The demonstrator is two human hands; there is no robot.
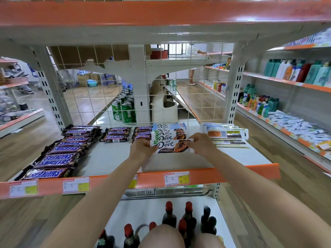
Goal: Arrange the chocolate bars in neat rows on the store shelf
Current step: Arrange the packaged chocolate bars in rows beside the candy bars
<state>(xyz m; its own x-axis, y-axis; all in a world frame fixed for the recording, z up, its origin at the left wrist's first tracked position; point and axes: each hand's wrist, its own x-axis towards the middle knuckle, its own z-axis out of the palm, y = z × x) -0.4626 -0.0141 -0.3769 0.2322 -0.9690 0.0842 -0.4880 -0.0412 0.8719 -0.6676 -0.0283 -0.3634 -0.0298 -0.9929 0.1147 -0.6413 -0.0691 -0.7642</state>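
Both hands hold one Dove chocolate bar (pixel 171 146) flat just above the white store shelf (pixel 114 158). The left hand (pixel 141 149) grips its left end with curled fingers, and the right hand (pixel 200 143) pinches its right end. The wrapper is white with brown script lettering and a brown chocolate picture. Just behind it lies an overlapping row of Dove bars (pixel 168 130). Snickers bars (pixel 59 156) in brown wrappers run in a column on the left.
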